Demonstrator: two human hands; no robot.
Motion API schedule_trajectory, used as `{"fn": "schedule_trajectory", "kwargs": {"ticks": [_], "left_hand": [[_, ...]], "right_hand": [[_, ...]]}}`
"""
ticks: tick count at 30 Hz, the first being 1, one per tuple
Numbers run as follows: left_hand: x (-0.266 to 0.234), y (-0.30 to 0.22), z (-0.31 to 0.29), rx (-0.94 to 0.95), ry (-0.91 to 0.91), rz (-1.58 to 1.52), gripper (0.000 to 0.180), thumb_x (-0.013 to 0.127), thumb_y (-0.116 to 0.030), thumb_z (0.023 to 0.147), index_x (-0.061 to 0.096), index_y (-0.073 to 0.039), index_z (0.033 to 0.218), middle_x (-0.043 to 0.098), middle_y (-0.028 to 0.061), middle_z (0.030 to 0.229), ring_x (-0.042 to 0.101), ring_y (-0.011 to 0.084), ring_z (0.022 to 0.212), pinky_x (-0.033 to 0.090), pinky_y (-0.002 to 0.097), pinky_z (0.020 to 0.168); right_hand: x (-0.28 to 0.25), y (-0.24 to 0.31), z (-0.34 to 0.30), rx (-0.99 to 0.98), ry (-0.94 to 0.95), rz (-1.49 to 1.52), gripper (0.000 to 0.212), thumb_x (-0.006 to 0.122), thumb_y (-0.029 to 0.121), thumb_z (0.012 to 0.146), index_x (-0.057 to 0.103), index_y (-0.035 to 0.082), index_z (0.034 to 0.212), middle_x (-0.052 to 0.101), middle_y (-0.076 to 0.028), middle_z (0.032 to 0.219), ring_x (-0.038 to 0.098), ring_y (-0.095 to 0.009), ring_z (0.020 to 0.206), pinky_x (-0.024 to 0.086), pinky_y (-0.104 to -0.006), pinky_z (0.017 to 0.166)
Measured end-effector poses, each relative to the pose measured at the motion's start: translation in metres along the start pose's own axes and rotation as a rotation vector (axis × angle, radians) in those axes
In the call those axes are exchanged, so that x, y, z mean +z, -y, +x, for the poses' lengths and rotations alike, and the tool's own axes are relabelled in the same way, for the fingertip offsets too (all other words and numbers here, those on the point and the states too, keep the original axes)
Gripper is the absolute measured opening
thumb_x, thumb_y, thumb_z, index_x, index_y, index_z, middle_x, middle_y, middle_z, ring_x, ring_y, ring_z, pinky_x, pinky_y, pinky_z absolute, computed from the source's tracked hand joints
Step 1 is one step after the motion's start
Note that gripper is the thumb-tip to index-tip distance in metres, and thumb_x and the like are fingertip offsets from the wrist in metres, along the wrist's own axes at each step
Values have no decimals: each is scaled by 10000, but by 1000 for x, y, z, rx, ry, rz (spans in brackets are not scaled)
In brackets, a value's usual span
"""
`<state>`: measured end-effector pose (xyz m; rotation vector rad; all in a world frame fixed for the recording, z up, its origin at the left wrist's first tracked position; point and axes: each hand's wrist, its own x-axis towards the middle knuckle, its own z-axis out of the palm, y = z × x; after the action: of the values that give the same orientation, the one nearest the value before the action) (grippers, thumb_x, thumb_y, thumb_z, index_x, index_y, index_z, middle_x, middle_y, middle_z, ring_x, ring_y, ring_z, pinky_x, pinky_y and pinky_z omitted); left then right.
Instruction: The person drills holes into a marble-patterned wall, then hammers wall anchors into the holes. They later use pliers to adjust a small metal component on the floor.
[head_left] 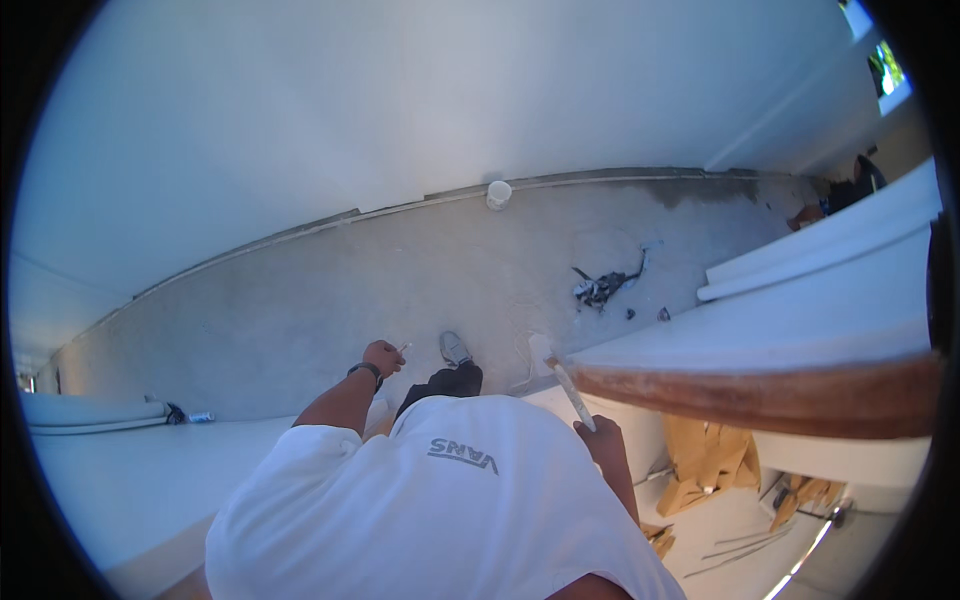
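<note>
My right hand (pixel 603 440) is closed round the end of a pale, slim-handled paintbrush (pixel 573 393). The brush slants up and left, its brownish tip beside the left end of a brown wooden edge (pixel 750 398); whether they touch I cannot tell. To the left, my left hand (pixel 382 356), with a dark band at the wrist, is held out over the grey floor. Its fingers are closed on something small and thin, too small to name. One grey shoe (pixel 455 348) shows between the hands.
A white bucket (pixel 499 195) stands by the long white wall (pixel 400 100). A crumpled dark, white-spattered bundle (pixel 600 288) lies on the floor (pixel 300 310). Brown paper (pixel 708 462) lies at lower right. A can (pixel 201 417) sits on the left ledge (pixel 150 470).
</note>
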<state>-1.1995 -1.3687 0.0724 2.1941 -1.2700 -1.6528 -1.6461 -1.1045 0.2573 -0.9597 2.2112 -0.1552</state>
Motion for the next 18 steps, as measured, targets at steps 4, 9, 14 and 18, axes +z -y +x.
{"fn": "schedule_trajectory", "kwargs": {"ticks": [4,9,14,18], "left_hand": [[-48,13,48,-96,-77,59,176,747,-178,911,721,-6,942,779,110,817,723,177,674,571,336,616],[-126,-22,76,-90,-221,-116,202,770,-206,905,736,-7,903,771,98,789,700,166,654,560,327,625],[-170,-24,75,-106,-509,-410,227,784,-235,907,738,-14,889,754,78,759,684,149,659,544,316,620],[-173,-19,73,-241,-725,-898,235,790,-258,913,728,-33,893,713,41,761,613,128,622,489,293,589]], "right_hand": [[5,108,124,-133,40,-166,466,737,454,894,735,-10,940,723,-266,892,708,-442,890,544,-502,793],[-29,279,243,-341,145,-335,466,731,433,892,696,-31,887,689,-284,845,697,-456,881,534,-507,775],[-3,449,347,-508,315,-442,450,733,405,896,686,-40,857,687,-302,857,693,-454,867,512,-521,759],[67,581,418,-776,457,-634,467,728,416,905,695,-48,864,690,-312,867,695,-455,867,511,-525,766]]}}
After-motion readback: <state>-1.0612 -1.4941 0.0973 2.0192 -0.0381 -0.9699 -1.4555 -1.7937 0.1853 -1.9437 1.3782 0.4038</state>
